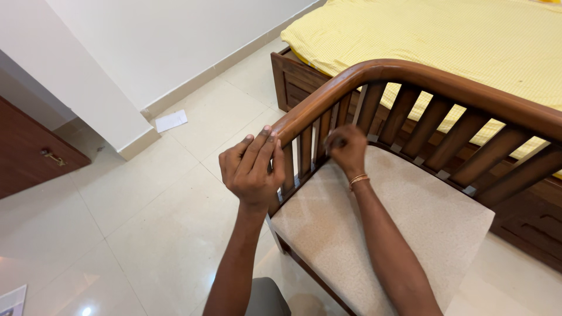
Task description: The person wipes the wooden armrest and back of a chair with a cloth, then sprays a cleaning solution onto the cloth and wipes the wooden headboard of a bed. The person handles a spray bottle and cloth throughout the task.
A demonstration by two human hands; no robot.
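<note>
Curling around a chair slat (288,167), the left hand (252,169) hides its grip; right hand (346,149) pinches something unseen.

Chair frame (410,76): varnished wood, smooth, semi-gloss. Seat cushion (386,222): matt, coarse beige cloth. Floor (146,205): glossy tile.

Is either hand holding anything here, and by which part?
The left hand touches the wooden chair at its curved top rail. The right hand pinches something small between the slats; what it is cannot be told.
</note>
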